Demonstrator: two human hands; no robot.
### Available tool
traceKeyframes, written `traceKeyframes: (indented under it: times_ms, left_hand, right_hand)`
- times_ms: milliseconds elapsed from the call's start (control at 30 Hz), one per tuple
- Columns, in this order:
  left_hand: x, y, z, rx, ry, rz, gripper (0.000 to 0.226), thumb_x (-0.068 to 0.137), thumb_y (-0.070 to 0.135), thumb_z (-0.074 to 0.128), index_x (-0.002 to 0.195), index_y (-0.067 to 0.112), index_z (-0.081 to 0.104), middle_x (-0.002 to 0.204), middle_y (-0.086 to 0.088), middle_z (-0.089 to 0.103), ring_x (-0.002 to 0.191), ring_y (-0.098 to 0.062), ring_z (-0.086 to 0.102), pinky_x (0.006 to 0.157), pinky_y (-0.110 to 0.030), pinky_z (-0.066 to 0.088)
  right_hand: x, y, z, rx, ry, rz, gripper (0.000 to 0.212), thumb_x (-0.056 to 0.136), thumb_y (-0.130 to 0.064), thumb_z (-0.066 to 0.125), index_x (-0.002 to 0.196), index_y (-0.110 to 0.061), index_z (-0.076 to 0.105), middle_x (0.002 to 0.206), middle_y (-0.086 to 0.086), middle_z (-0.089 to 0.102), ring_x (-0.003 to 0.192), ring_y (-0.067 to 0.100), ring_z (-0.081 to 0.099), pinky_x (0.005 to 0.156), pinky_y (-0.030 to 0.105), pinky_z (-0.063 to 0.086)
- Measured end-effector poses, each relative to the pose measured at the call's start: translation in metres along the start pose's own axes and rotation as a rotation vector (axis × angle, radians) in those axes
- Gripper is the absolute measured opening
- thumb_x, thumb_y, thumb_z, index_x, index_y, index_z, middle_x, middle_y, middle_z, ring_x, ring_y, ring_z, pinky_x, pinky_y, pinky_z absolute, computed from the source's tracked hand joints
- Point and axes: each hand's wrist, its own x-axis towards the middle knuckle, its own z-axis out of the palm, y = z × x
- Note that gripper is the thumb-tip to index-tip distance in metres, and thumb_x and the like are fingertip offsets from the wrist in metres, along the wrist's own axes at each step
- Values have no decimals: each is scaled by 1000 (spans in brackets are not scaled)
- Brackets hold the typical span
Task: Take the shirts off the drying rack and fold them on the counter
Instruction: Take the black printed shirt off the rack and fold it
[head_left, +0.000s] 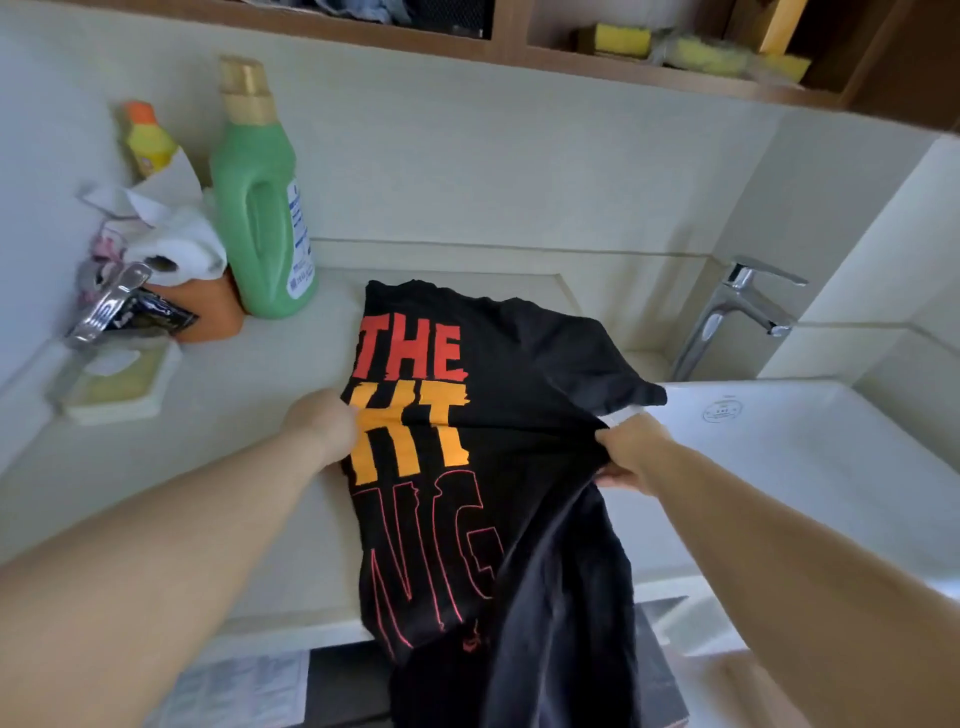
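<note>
A black shirt (519, 374) with red and orange lettering lay across the pale counter (249, 395), its far part flat on the surface and its near part spilling over the counter's near edge. It sat between a green detergent bottle (260, 208) at the far left and a white sink (810, 457) on the right, with 1 sleeve reaching onto the sink's rim. A chrome tap (737, 312) stood beyond the sink.

The left hand (324, 431) rested at the shirt's left edge, beside the orange letters; whether it pinched the cloth or only pressed on it could not be told. The right hand (631, 452) was closed on a bunch of black fabric at the shirt's right side, lifting it so the cloth creased between the 2 hands.

The step appeared to be a lengthwise fold. To do it well, the left edge probably needed holding still as an anchor while the right side was carried over in 1 smooth pass, keeping the sleeve clear of the sink. The hanging part likely needed drawing up onto the counter before any crosswise fold.
</note>
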Motion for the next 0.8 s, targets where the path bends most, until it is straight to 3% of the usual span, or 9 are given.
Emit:
traceKeyframes:
  times_ms: [100, 167, 267, 367, 500, 600, 700, 800]
  left_hand:
    - [-23, 3, 1, -68, -35, -24, 56, 101, 41, 35, 130, -5, 46, 134, -21, 51, 119, -35, 51, 91, -34, 42]
    - [-44, 5, 2, -223, -83, -74, 60, 99, 44, 40, 137, -3, 41, 141, -19, 45, 124, -34, 47, 95, -36, 41]
    - [-76, -1, 9, -492, -203, -167, 58, 92, 36, 59, 137, 4, 43, 141, -14, 47, 125, -32, 48, 100, -41, 45]
    - [-116, -10, 20, -705, -320, -239, 43, 86, 23, 69, 123, 6, 56, 117, -9, 63, 105, -27, 61, 86, -39, 53]
    - [-156, -17, 31, -568, -186, -137, 40, 89, 21, 65, 126, 9, 56, 125, -10, 59, 110, -26, 56, 95, -40, 49]
    - [-181, -5, 20, -516, -34, -58, 34, 98, 22, 49, 128, 6, 53, 127, -13, 56, 112, -29, 53, 96, -38, 44]
    - [-179, -11, -1, -461, 162, -95, 37, 100, 24, 44, 131, 5, 47, 131, -16, 51, 118, -35, 49, 96, -38, 41]
    - [-178, -39, 2, -591, 52, -214, 47, 93, 41, 54, 124, 6, 53, 125, -15, 58, 111, -35, 55, 97, -46, 47]
  right_hand:
    - [-15, 6, 19, 48, -101, -64, 29, 92, -28, 61, 111, -6, 56, 95, 8, 63, 76, 22, 65, 55, 30, 56]
    - [-27, 11, 27, 7, -68, -147, 30, 87, -35, 66, 103, -10, 59, 98, 7, 63, 86, 24, 66, 64, 32, 58]
    - [-45, 20, 25, -32, -2, -183, 33, 80, -32, 73, 95, -6, 60, 85, 7, 64, 74, 23, 66, 75, 37, 60]
    - [-74, 43, 25, -7, -147, -167, 36, 78, -32, 76, 98, -5, 63, 84, 9, 66, 68, 19, 63, 62, 28, 57]
    - [-102, 77, 38, -119, -202, -248, 17, 84, -21, 65, 90, -5, 59, 81, 10, 60, 69, 21, 57, 68, 34, 55]
    - [-113, 78, 21, 85, -189, -232, 5, 92, -11, 51, 90, -8, 55, 86, 12, 57, 73, 24, 58, 66, 32, 53]
    - [-108, 76, -10, 151, -66, -284, 22, 96, -15, 47, 111, -3, 57, 97, 13, 55, 84, 26, 57, 64, 34, 53]
    - [-113, 98, -14, 270, -167, -168, 28, 94, -26, 57, 111, -4, 59, 104, 11, 64, 94, 28, 64, 78, 40, 57]
